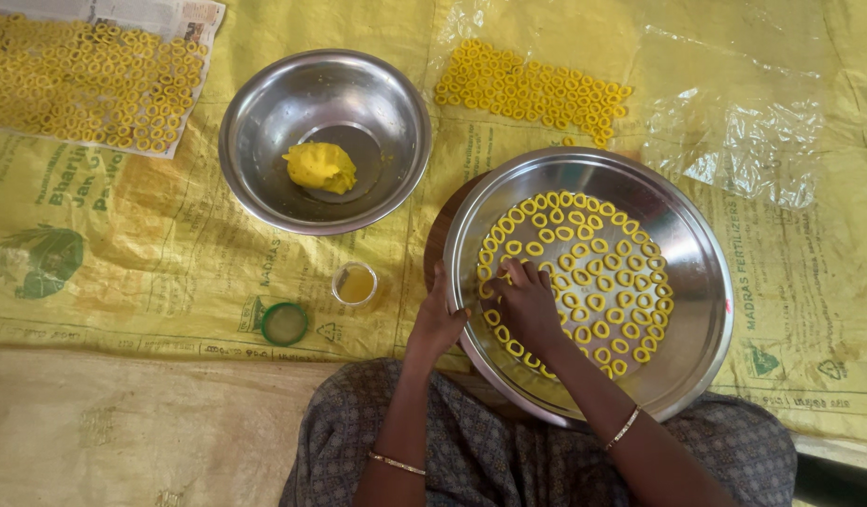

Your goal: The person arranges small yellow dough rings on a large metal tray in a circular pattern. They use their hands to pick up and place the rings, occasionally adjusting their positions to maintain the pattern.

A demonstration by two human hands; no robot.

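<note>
Steel plate (pixel 696 282): right hand (pixel 529 305) palm-down, pinching yellow dough ring (pixel 501 282); left hand (pixel 440 324) curled on rim.

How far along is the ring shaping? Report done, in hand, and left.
Done: rings cover the newspaper and clear plastic sheet, and fill most of the steel plate. In hand: the right hand sets a ring while the left hand steadies the plate's rim. Left: a dough lump in the bowl.

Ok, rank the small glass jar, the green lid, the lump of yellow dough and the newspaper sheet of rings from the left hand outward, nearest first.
From the left hand, at the big steel plate's near-left rim:
1. Small glass jar, just to its left.
2. Green lid, farther left on the mat.
3. Lump of yellow dough, in the steel bowl, up and left.
4. Newspaper sheet of rings, far top-left corner.
</note>
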